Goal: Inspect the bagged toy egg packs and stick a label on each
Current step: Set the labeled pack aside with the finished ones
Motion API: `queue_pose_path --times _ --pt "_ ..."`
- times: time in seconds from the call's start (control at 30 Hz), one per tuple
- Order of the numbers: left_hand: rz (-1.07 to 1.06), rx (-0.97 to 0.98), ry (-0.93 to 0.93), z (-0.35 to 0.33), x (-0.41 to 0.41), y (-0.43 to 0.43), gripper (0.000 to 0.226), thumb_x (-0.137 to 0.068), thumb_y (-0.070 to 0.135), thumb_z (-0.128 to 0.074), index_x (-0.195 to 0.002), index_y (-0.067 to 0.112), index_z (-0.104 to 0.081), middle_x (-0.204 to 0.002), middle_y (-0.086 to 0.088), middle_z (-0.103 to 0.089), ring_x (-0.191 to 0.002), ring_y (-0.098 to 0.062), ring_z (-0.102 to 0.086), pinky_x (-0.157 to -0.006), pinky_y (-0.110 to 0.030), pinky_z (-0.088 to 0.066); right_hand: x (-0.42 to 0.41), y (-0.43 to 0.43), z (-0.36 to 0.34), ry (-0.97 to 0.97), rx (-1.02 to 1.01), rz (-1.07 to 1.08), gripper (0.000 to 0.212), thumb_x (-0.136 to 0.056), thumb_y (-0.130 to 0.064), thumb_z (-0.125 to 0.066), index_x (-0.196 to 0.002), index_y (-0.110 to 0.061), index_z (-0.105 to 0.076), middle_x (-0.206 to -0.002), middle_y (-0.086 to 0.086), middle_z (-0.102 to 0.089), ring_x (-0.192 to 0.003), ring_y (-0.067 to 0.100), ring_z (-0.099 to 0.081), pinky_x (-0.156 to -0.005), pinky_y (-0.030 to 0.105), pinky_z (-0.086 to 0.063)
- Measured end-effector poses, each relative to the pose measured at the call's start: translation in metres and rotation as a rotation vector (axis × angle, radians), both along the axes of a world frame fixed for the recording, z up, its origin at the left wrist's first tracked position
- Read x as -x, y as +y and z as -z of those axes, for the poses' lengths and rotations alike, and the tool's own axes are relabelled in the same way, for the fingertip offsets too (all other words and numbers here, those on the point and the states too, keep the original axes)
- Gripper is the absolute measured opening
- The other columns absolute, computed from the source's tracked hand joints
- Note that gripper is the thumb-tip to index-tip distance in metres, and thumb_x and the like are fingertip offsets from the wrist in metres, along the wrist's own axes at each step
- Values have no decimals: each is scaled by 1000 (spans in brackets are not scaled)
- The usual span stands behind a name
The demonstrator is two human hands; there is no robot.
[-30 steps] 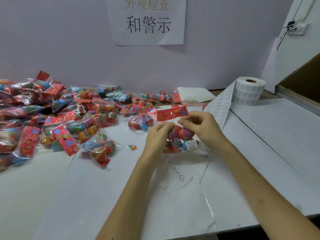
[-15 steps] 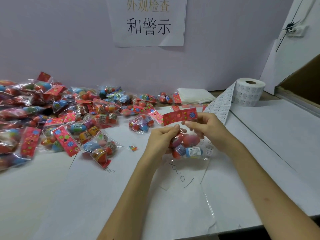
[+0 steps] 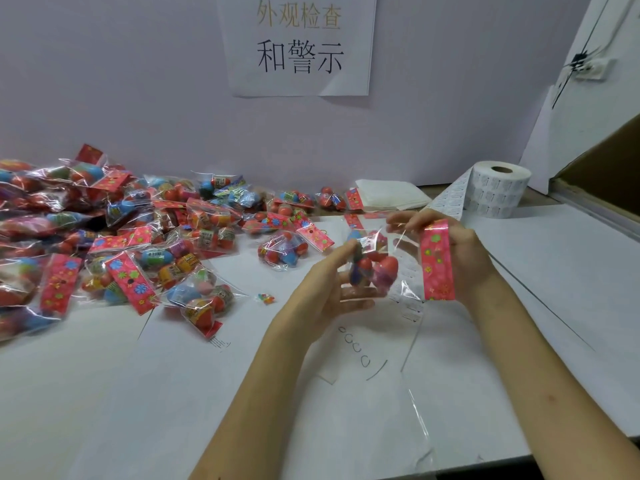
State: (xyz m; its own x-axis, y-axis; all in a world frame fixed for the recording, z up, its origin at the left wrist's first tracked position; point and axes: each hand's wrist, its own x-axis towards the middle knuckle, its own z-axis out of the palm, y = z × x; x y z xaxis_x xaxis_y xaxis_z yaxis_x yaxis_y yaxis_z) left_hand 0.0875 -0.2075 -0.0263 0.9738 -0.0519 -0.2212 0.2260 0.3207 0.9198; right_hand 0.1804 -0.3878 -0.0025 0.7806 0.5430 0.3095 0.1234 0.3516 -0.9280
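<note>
Over table (image 3: 554,289), pack (image 3: 375,268) turned sideways.

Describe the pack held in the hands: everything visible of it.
The pack is a clear, crinkly plastic bag with a red flowered header at its right end, standing nearly upright. Red, pink and blue eggs bunch at the left end. It is held above the table: the left hand grips the egg end, thumb above, fingers below; the right hand holds the header end.
</note>
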Motion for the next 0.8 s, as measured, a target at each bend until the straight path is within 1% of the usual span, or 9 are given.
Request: queue_pose_path --times 0.1,0.2,0.27,0.37,0.47,0.57,0.67,0.73,0.8 --pt "-133 48 -67 0 0 1 37 -99 39 -62 -127 15 -65 -110 -13 -77 -94 -30 -77 -75 -30 -62 -9 2 4 95 86 92 38 -99 -15 -42 -97 -23 -79 -110 4 -76 -108 24 -71 -95 39 -53" --pt "-270 41 -71 1 -1 3 27 -98 34 -66 -119 17 -68 -109 -13 -77 -90 -30 -78 -71 -30 -63 -16 -2 4 239 84 62 42 -98 -44 -46 -123 -16 -66 -112 8 -73 -100 27 -69 -81 38 -52" --pt "-316 2 -86 3 -3 4 28 -98 33 -67 -121 16 -67 -107 -12 -78 -89 -30 -78 -73 -32 -64 -17 -5 5 215 127 11 49 -94 -49 -54 -128 -14 -61 -108 9 -71 -92 23 -68 -72 35 -53" --pt "-320 -37 -116 4 -5 2 30 -98 34 -66 -122 17 -68 -108 -11 -78 -92 -28 -78 -78 -35 -64 -14 -2 10 115 284 -24 38 -91 -40 -64 -124 -21 -65 -109 5 -74 -95 19 -71 -69 28 -57" --pt "-320 -84 -136 5 -6 2 32 -98 36 -65 -123 17 -70 -108 -10 -78 -95 -25 -77 -73 -31 -62 -6 3 11 65 354 -53 18 -95 -22 -67 -112 -21 -73 -108 11 -75 -98 25 -74 -67 29 -59" --pt "-372 -150 -168 6 -7 -1 29 -98 39 -62 -118 19 -70 -102 -7 -79 -88 -24 -78 -65 -27 -59 -2 5 9 128 329 23 17 -96 -13 -65 -111 -17 -72 -100 8 -76 -89 21 -75 -58 25 -55" --pt "-496 -241 -200 9 -8 -5 22 -104 40 -54 -105 22 -67 -98 -3 -76 -77 -24 -76 -59 -28 -56 -7 2 2 248 304 85 15 -97 -16 -65 -111 -15 -70 -95 1 -75 -83 15 -74 -57 22 -54" --pt "-554 -253 -195 12 -8 1 23 -108 34 -46 -107 21 -65 -107 -3 -75 -81 -26 -74 -64 -33 -54 -20 -3 -6 282 324 112 11 -98 -17 -64 -108 -14 -69 -92 1 -74 -81 17 -74 -58 22 -55" --pt "-557 -230 -158 14 -8 5 27 -109 31 -43 -110 17 -66 -110 -4 -75 -85 -29 -74 -71 -37 -55 -43 -18 -19 322 232 221 8 -98 -13 -64 -103 -11 -69 -94 6 -71 -77 18 -72 -58 24 -57"
